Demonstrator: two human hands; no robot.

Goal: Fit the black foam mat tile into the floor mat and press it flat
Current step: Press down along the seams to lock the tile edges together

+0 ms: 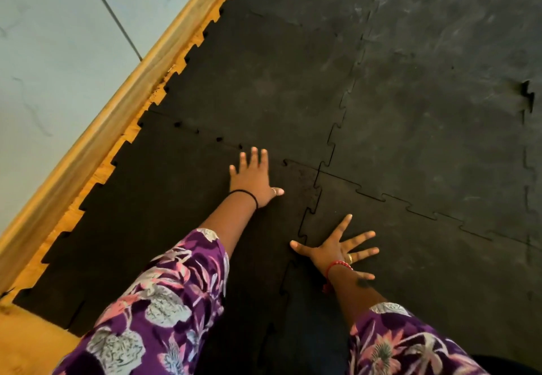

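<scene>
The black foam mat tile lies at the near left of the floor mat, its toothed edges meeting neighbouring tiles. My left hand rests flat on the tile near its far edge, fingers spread, beside the seam where a few small gaps show. My right hand lies palm down with fingers splayed across the toothed seam between this tile and the tile to its right. Neither hand holds anything.
A wooden skirting strip and bare wooden floor run along the mat's left side, with a pale wall beyond. A raised tab sticks up from a seam at the far right. Purple floral sleeves cover both forearms.
</scene>
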